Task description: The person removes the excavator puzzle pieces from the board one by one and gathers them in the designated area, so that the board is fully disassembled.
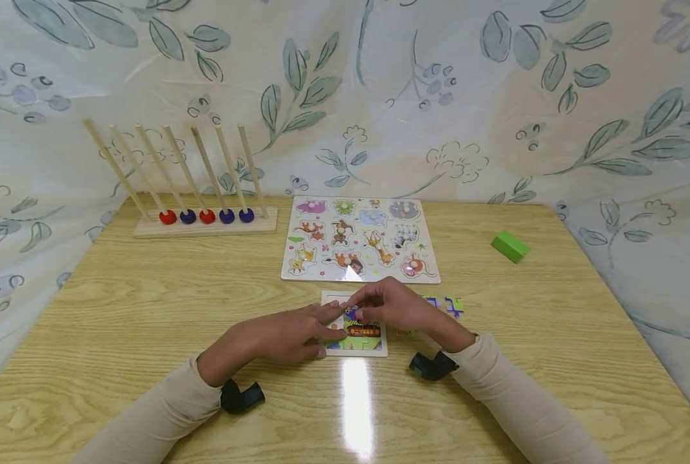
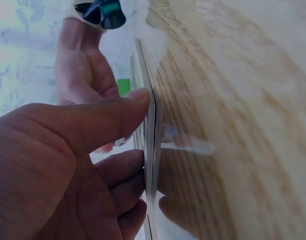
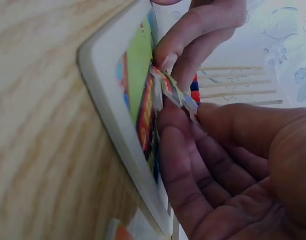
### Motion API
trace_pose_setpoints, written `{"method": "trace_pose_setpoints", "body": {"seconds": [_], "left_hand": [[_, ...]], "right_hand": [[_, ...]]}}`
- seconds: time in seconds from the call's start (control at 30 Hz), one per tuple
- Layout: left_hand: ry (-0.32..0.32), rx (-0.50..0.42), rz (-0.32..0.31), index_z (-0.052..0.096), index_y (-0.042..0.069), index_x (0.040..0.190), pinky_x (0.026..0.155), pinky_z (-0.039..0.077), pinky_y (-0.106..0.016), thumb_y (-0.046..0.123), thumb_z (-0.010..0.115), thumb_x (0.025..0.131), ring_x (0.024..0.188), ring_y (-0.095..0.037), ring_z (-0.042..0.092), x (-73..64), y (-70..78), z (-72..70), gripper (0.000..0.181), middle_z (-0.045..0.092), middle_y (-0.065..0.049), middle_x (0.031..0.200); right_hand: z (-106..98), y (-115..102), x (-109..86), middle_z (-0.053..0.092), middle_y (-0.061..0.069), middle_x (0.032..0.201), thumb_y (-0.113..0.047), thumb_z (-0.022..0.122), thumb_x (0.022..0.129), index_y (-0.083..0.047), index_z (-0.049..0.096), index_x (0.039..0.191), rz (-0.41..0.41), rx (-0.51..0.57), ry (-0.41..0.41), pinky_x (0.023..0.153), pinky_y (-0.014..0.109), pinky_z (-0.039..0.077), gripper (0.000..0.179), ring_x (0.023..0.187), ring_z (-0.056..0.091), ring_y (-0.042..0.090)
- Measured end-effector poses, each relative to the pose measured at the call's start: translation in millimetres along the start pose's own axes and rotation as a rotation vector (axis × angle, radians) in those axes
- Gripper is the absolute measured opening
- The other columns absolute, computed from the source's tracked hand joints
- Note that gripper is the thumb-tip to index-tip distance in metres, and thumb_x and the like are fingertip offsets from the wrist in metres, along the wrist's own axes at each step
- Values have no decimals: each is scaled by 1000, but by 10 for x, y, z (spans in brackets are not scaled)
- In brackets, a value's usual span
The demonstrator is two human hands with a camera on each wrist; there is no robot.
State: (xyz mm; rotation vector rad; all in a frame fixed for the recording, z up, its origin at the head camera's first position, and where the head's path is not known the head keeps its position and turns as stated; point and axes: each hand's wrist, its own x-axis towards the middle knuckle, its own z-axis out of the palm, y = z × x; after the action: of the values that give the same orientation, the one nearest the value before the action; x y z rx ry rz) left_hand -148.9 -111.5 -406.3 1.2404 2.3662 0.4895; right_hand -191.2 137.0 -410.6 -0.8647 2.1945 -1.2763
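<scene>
The left hand [image 1: 284, 332], fingers loosely extended, rests on the puzzle board [image 1: 353, 352]; the right hand [image 1: 400, 306] pinches a piece [image 3: 173, 91]. The board looks part-filled; loose pieces [image 1: 454, 306] lie at its three o'clock.

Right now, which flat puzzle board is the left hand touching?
The small, white-framed rectangular puzzle board, nearer the person. The larger white animal puzzle board lies beyond, clear of the left hand.

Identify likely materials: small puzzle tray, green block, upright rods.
Small puzzle tray: probably thin wood or fibreboard, smooth pale border, judging by its flat, rigid form.
Green block: painted wood, plastic or foam, can't tell; evenly coloured.
Upright rods: likely unpainted wood, given their tan colour.
</scene>
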Motion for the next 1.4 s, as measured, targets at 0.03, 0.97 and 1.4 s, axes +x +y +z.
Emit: {"method": "trace_pose_setpoints", "body": {"seconds": [0.03, 0.97, 1.4], "left_hand": [[0, 1, 0, 51, 14, 143, 114, 25, -47, 14, 59, 98, 145, -30, 17, 0, 0, -2, 46, 20, -11, 159], [-1, 7, 20, 51, 10, 143, 116, 14, -49, 14, 60, 97, 145, -28, 16, 8, -2, -10, 46, 19, -16, 158], [-1, 16, 15, 51, 10, 143, 116, 17, -49, 13, 61, 97, 145, -29, 17, 10, 16, -21, 47, 21, -17, 158]], "right_hand": [[2, -1, -2, 71, 5, 92, 1, 60, 93, 0, 72, 109, -1, -5, 9, 67, 26, 52, 20, 76, 62, 14], [-285, 27, -255, 71, 7, 95, -3, 62, 93, 3, 71, 108, 43, -66, 122, 69, 29, 55, 18, 81, 67, 18], [-442, 97, -434, 71, 9, 95, -2, 62, 93, 4, 71, 106, 73, -56, 153, 67, 27, 55, 17, 79, 65, 19]]}}
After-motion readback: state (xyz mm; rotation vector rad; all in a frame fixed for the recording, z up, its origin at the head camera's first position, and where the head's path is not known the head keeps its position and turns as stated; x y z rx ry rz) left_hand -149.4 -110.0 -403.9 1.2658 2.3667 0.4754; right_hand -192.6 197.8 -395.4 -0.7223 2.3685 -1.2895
